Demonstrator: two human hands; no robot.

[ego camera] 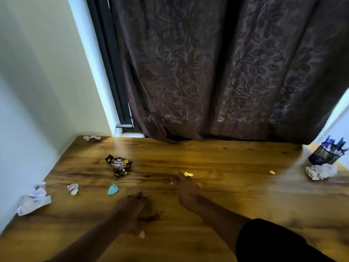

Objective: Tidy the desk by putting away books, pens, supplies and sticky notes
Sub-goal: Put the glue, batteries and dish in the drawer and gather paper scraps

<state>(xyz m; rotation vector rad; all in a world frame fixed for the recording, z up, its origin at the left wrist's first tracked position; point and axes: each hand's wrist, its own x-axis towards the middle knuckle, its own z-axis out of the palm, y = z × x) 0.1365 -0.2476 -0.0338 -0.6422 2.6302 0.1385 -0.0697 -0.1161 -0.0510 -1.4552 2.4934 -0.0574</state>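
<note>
Head view, only camera. Landmark: the snack wrapper lying on the wooden desk.

Right hand sits to the right of the wrapper and a little nearer the person, fingers reaching onto a small yellow scrap. Blur hides whether they pinch it or only touch it; cannot tell. Left hand hovers low, nearer than the wrapper; fingers look relaxed and empty, though blur leaves this unsure.

Progress, judged: late stage. No books or loose pens show on the desk. Pens stand in a mesh pen cup far right of the wrapper, so that part looks done. Litter is left:
- blue scrap just nearer than the wrapper
- small paper ball left of that
- crumpled sheets further left, at the wall-side edge
- paper wad in the far corner beyond the wrapper
- large paper ball touching the pen cup's base
- second yellow bit well right of the wrapper

Room: the middle is open wood, free for sweeping. Left edge meets the wall; a curtain overhangs the back edge.
</note>
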